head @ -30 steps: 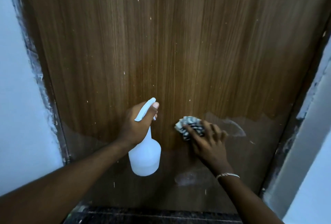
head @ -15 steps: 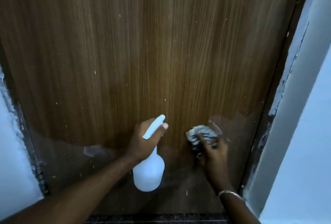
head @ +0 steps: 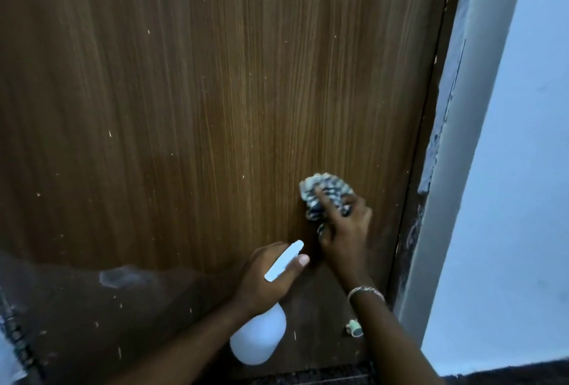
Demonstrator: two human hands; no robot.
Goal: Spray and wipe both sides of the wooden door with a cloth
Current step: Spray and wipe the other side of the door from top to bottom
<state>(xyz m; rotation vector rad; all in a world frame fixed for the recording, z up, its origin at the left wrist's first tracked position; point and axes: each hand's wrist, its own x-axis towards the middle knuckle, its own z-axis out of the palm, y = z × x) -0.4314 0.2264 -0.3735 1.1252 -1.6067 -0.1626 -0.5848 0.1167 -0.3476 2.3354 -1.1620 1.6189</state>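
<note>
The cloth (head: 326, 190) is wadded into a small ball, so it probably touches only a narrow patch of the wooden door (head: 215, 107). Strokes made that way could miss many of the pale specks scattered over the panel, or leave streaks. The right hand (head: 345, 230) works close to the door's right edge. A wide sweep there might scrape the knuckles on the rough door frame (head: 437, 169) or pull the cloth loose. The spray bottle (head: 258, 338) hangs near the door's lower edge and could knock against the wood. A tightened finger on its trigger (head: 284, 260) might also fire spray where none is wanted. A small pale fitting (head: 354, 327) near the lower right corner could catch the cloth on a low pass.

The right hand's grip is curled over the bunched cloth, fingers bent round it and pressing it flat to the door. The left hand (head: 264, 277) has its grip wrapped round the bottle's neck, with one fingertip lying along the trigger. Whether that finger is squeezing cannot be told.
</note>
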